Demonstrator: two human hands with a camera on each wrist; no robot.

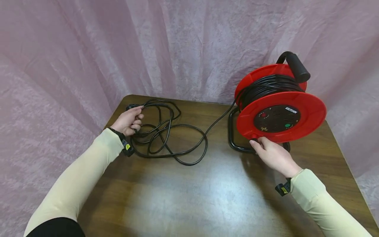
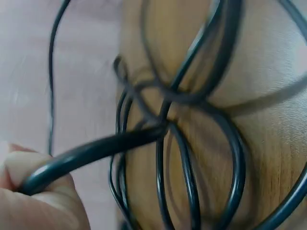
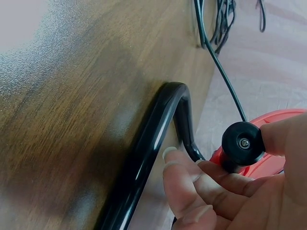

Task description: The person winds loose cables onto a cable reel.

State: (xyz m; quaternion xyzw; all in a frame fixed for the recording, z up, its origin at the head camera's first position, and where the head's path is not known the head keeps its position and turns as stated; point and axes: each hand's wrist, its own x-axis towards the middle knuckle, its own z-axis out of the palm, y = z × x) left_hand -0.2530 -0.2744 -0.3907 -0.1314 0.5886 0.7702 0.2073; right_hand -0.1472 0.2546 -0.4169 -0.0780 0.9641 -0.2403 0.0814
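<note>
A red cable reel (image 1: 311, 113) wound with black cable stands on the right of the table, upright on its black tubular stand (image 3: 148, 148). My right hand (image 1: 273, 154) pinches the black crank knob (image 3: 243, 143) on the reel's front, thumb on one side and fingers on the other. From the drum the black cable (image 1: 218, 118) runs left into loose, crossing loops on the table. At the far left my left hand (image 1: 128, 121) pinches the cable (image 2: 96, 154) between thumb and forefinger, lifted above the loops. A black cable end (image 1: 131, 107) shows just behind that hand, its shape partly hidden.
The wooden table (image 1: 189, 197) ends at a back edge close behind the cable and reel. A pink curtain (image 1: 189, 49) hangs behind and on both sides. The reel's black carrying handle (image 1: 297, 67) rises above the drum.
</note>
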